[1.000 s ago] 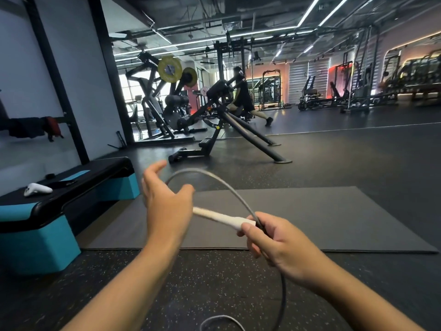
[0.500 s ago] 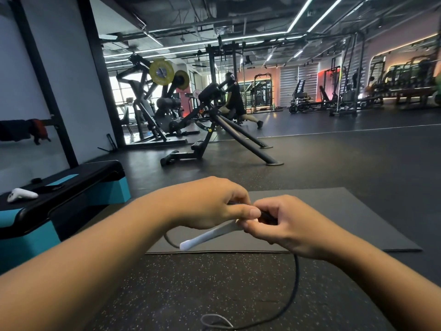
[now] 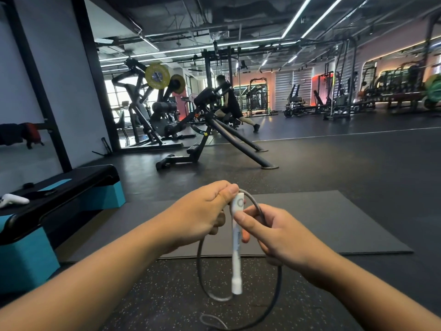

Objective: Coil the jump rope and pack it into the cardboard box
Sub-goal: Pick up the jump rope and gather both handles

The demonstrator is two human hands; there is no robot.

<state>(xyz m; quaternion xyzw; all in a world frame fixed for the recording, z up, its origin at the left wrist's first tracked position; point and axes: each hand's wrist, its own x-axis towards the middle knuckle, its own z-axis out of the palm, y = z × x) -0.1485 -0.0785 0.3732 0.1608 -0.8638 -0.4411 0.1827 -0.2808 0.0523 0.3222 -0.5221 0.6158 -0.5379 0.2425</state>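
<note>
White handle (image 3: 236,244), grey rope (image 3: 276,286)

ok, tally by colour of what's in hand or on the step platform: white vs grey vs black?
White: 2, the rope handle and the controller on the step platform
Grey: 1, the rope cord
Black: 2, the small round item and the flat item on the platform, both too small to identify
Total: 5

You have one view only, from the camera on your head, so no second view shares anything with it. It faces forward and slightly down across the gym floor (image 3: 334,168). Your hands sit close beneath the lens; the mat (image 3: 322,218) is near, the machines far. The wide lens probably bends the edges.
</note>
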